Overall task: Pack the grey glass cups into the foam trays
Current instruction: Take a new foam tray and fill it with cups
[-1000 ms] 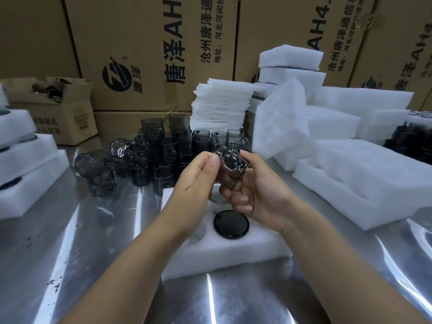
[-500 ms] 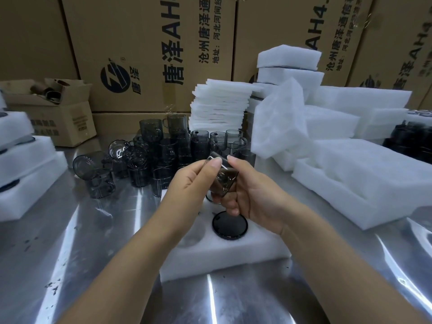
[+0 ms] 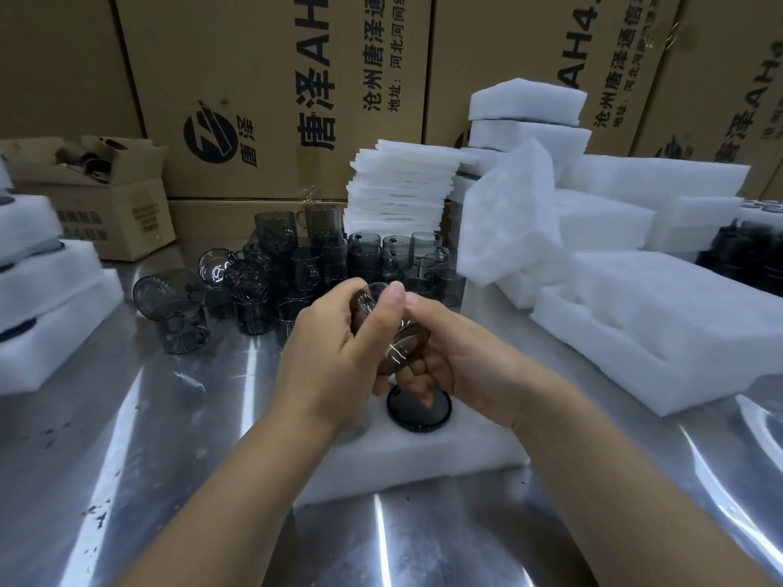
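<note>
Holding smooth grey glass cup (image 3: 403,348), tilted: left hand (image 3: 334,358) and right hand (image 3: 459,366) each with curled grip round it, above white foam tray (image 3: 466,455) on glossy metal bench (image 3: 169,438).

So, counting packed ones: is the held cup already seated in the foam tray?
No, the left hand and right hand hold the grey cup above the foam tray.

One held cup (image 3: 398,353), one seated cup (image 3: 417,417) and one near tray (image 3: 466,451) are counted; cups behind (image 3: 322,256) are uncountably crowded.
</note>
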